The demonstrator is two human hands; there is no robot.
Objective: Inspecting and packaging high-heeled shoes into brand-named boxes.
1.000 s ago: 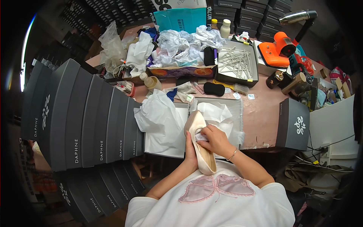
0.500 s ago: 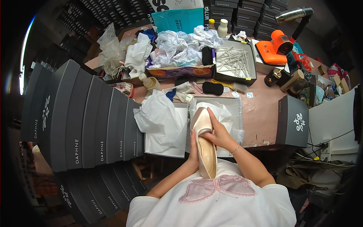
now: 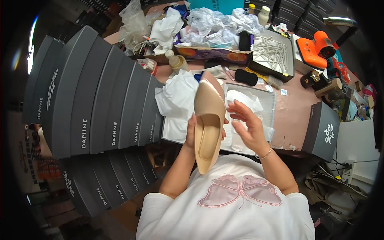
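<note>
A champagne-coloured pointed-toe pump stands nearly upright in front of me, toe up and its inside facing me. My left hand wraps round it from the left, and its fingertips show past the shoe's right side. To the right of the shoe, my right hand is raised with fingers apart, holding nothing. Beneath the hands lie white tissue paper on the left and an open shoebox lined with more white tissue.
Dark grey shoeboxes are stacked at the left, with another shoebox at the right. Behind stand a tray of white sticks, a carton of crumpled paper, a brush, a black pad, a bottle and an orange device.
My right hand has come off the shoe, its fingers leaving the opening, and moved right. My left hand has raised the shoe and keeps hold. The view has shifted a little.
</note>
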